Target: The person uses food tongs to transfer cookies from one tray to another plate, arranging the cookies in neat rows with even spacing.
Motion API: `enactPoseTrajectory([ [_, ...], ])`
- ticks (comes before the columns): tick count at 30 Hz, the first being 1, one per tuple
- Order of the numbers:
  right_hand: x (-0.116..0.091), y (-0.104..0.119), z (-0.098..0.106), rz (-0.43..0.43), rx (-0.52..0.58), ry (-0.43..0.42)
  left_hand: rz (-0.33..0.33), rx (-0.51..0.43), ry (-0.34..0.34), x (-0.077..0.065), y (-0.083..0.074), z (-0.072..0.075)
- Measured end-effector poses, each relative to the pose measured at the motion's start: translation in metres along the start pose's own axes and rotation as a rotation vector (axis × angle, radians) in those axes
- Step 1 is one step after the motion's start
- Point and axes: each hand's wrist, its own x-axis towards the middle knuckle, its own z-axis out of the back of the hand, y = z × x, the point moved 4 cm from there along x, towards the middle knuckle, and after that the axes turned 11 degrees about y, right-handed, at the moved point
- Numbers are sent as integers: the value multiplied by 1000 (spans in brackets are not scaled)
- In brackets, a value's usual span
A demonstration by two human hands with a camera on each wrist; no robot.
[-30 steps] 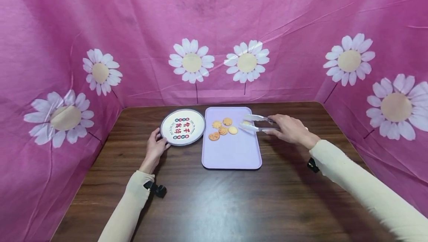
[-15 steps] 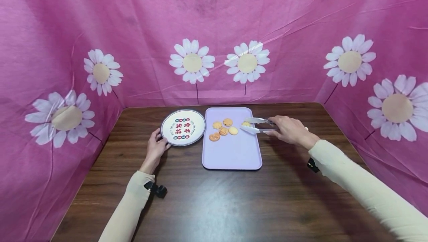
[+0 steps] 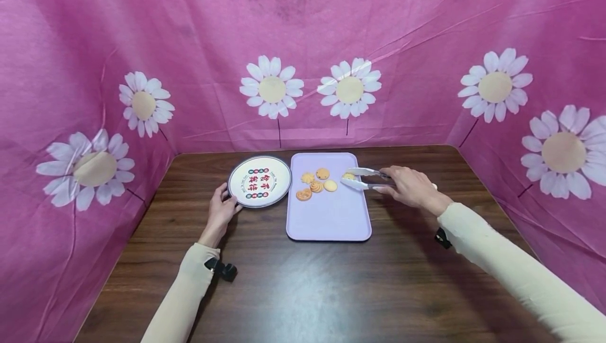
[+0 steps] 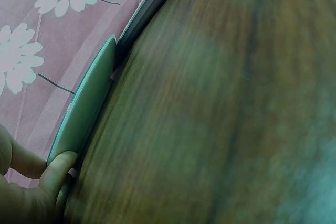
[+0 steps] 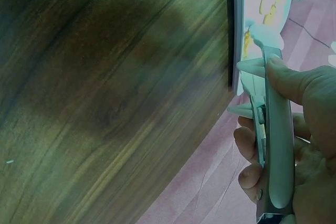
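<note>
My left hand (image 3: 221, 210) grips the near left rim of a round white plate (image 3: 283, 181) with red printed characters. In the left wrist view, thumb and fingers pinch the edge of the plate (image 4: 86, 106). My right hand (image 3: 411, 188) holds metal tongs (image 3: 355, 183), their white tips spread over the right side of a lilac tray (image 3: 329, 222). A pale yellow cookie (image 3: 350, 176) lies between those tips, partly covered by them. Seen from the right wrist, the thumb presses one arm of the tongs (image 5: 279, 145) while the fingers curl round the other side.
Several cookies lie clustered on the tray's upper left, among them a pretzel-shaped cookie (image 3: 303, 194) and a smooth round cookie (image 3: 330, 185). Plate and tray stand side by side on the dark wooden table (image 3: 303, 290). Pink flowered cloth (image 3: 303, 27) hangs around the table's back and sides.
The tongs' tips have shifted slightly toward me and to the right, showing more of the yellow cookie between them. The left hand and plate stay put.
</note>
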Motion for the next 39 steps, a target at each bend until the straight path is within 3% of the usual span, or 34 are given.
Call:
enactPoseTrajectory([
  [14,1,4,-2,11,27,-95,5,-24,26,0,-1,3],
  [24,19,32,-3,76,46,-123,4,-28,25,1,0,2],
  [39,62,84,-5,163,59,-114,-4,-29,28,3,1,2],
])
